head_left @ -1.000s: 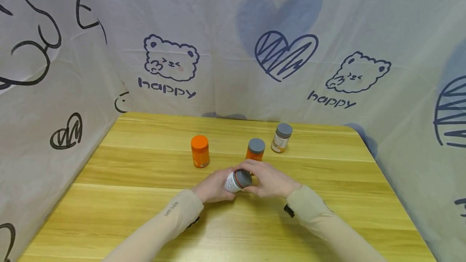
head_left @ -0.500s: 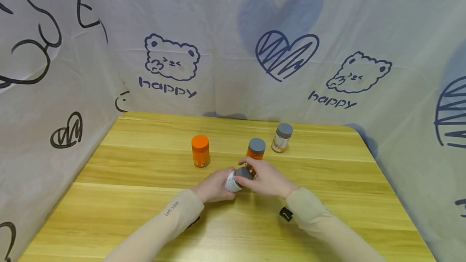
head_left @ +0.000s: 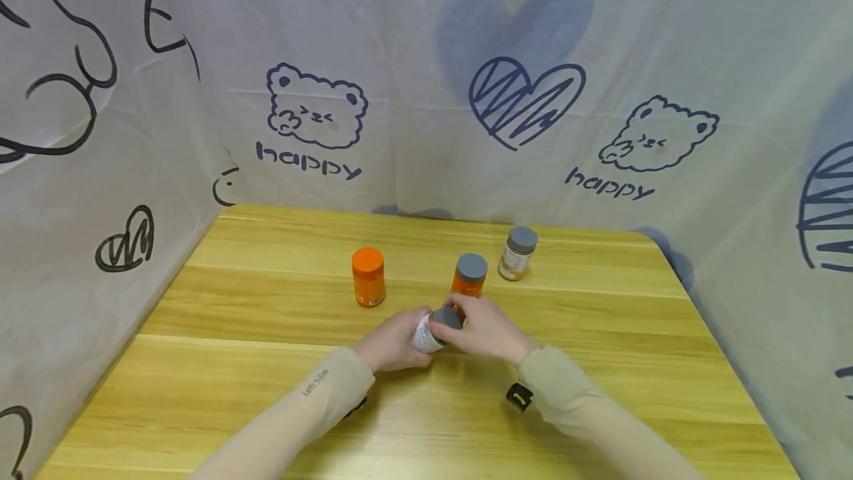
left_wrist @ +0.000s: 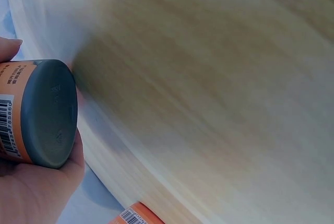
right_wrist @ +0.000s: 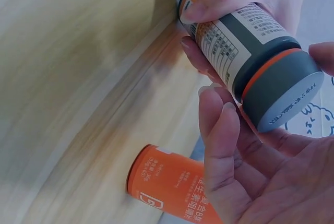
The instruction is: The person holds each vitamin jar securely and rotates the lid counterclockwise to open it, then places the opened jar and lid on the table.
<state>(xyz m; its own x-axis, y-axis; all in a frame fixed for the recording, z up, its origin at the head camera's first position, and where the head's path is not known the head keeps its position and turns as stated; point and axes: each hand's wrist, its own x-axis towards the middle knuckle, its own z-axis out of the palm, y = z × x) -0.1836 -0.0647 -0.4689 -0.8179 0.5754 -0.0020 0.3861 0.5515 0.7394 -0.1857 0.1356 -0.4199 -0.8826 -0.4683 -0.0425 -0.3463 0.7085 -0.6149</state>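
My left hand (head_left: 393,341) grips the body of a supplement bottle (head_left: 424,336) with a white printed label. The bottle tilts, its grey cap (head_left: 448,316) pointing up and to the right. Around that cap are the curled fingers and thumb of my right hand (head_left: 489,328). Seen from the right wrist, the cap (right_wrist: 284,91) sits on the bottle above an orange ring, with the thumb at one edge and fingertips below. In the left wrist view the bottle's dark base (left_wrist: 52,112) shows, beside an orange label with a barcode.
Behind the hands stands an orange bottle with a grey cap (head_left: 471,270), partly hidden by my right hand. An all-orange bottle (head_left: 369,284) stands to the left. A white-labelled bottle (head_left: 517,256) is farther back right. A printed cloth (head_left: 413,95) hangs behind the wooden table (head_left: 266,280).
My right hand's thumb has shifted up across the front of the cap, and its fingers have drawn in around it. The right wrist has turned. My left hand keeps the bottle in place.
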